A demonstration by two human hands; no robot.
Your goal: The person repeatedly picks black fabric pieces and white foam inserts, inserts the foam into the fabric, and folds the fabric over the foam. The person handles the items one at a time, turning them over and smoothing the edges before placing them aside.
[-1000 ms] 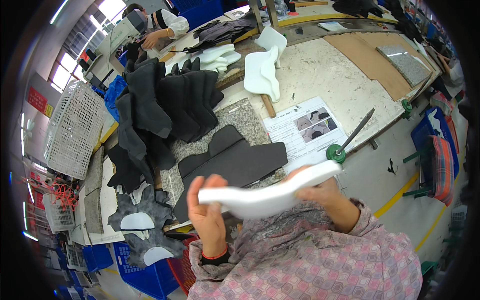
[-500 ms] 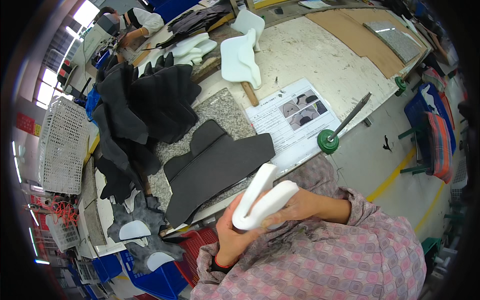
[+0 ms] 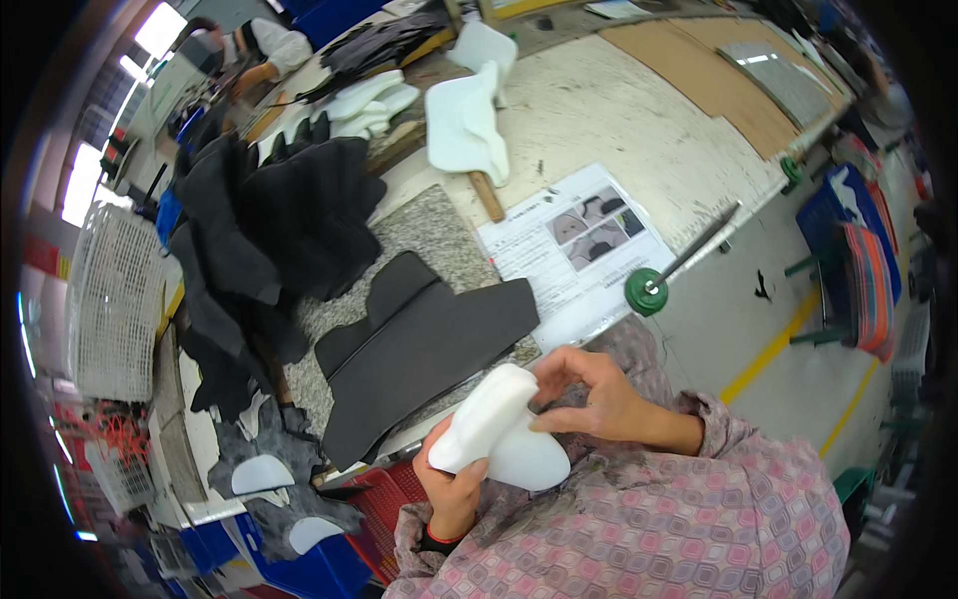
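**Two-handed folding of a white foam piece at the bench edge**

The left hand (image 3: pixel 454 489) is closed from below around the lower end of the white foam piece (image 3: pixel 499 429), thumb lying across its near face. The right hand (image 3: pixel 589 399) pinches the upper, rolled end of the same piece, fingers curled over the top edge. The foam piece is held in the air, just in front of the dark cut panel (image 3: pixel 419 349) and not touching it.

The work in hand appears to be bending or rolling the foam. To do it well, the judgement is that both grips should stay near the ends, pressure spread along the fingers instead of the tips, so that the curve forms evenly and no crease is set.

Beyond the foam piece, the dark panel lies on a speckled stone slab (image 3: pixel 439 240). To the right of the slab lies a printed instruction sheet (image 3: pixel 574 250), and past that a green round weight (image 3: pixel 647 292) at the bench edge. Farther back from the foam piece stands a white moulded form (image 3: pixel 464 125) on a wooden handle; to the left lies a heap of dark fabric (image 3: pixel 259 220).
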